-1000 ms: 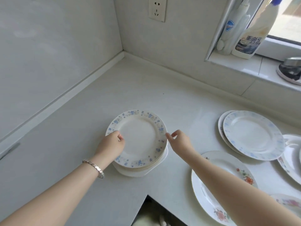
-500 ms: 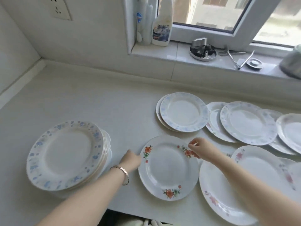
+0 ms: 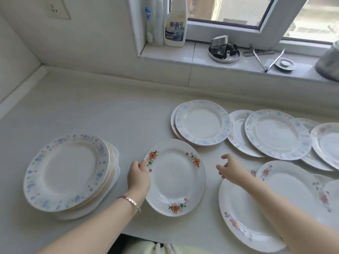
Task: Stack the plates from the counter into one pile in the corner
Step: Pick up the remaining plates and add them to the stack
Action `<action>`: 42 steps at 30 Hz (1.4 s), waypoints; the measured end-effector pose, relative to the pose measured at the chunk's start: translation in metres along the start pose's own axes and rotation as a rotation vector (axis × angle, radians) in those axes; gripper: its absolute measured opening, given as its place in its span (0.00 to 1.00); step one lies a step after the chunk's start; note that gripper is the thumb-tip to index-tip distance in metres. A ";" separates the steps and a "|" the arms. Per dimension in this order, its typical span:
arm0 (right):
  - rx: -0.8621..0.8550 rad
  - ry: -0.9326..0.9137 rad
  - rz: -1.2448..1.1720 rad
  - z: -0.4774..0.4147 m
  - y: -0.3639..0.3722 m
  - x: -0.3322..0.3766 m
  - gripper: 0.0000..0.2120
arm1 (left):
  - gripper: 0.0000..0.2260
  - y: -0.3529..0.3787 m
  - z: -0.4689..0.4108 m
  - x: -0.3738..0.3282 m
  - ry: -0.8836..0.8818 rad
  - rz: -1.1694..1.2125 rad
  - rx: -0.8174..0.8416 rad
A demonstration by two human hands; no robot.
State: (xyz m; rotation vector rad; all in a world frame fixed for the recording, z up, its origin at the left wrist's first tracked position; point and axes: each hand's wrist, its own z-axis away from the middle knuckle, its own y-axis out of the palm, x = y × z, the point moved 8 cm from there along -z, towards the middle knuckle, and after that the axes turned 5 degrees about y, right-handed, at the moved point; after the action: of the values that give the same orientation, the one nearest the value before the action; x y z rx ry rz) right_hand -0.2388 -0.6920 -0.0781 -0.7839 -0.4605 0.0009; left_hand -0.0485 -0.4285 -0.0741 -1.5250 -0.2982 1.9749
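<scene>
Fingers [image 3: 142,165] of left hand [image 3: 137,177] pinch floral plate [image 3: 175,177] at its 9 o'clock rim; right hand [image 3: 232,170] released, empty. Advice: grip both rims, lift level onto pile [image 3: 67,173] at 9 o'clock.

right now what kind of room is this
Most likely a home kitchen: a white counter spread with dinner plates, a cleaning spray bottle on the windowsill, and a wall socket.

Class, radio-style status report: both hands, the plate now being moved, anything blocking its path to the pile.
Left hand grips orange-flowered white plate by its rim. Right hand open, off it. Blue-rimmed plate pile sits left; bare counter between.
</scene>
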 end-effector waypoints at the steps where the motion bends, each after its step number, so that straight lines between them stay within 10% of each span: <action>1: -0.002 -0.008 0.008 0.000 0.002 0.005 0.22 | 0.15 -0.015 -0.001 -0.005 0.006 0.025 -0.060; 12: 0.072 -0.217 0.115 0.023 0.059 0.099 0.18 | 0.17 -0.212 -0.019 0.014 -0.138 0.432 -0.648; 21: 0.165 -0.302 0.179 0.042 0.110 0.148 0.14 | 0.15 -0.254 -0.014 0.105 -0.375 0.452 -0.762; 29: 0.190 -0.313 0.258 0.044 0.127 0.160 0.12 | 0.15 -0.252 -0.028 0.129 -0.378 0.394 -0.711; 38: 0.183 -0.329 0.286 0.041 0.126 0.166 0.12 | 0.15 -0.261 -0.044 0.122 -0.210 -0.277 -0.202; 42: 0.183 -0.338 0.306 0.041 0.127 0.166 0.11 | 0.18 -0.268 -0.045 0.121 -0.176 -0.556 -0.225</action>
State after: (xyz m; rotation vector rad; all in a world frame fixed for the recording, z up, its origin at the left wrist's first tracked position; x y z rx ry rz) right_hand -0.0840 -0.5460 -0.0729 -0.6684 -0.6458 0.4607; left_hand 0.0646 -0.1552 -0.0432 -1.2198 -0.9367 1.6613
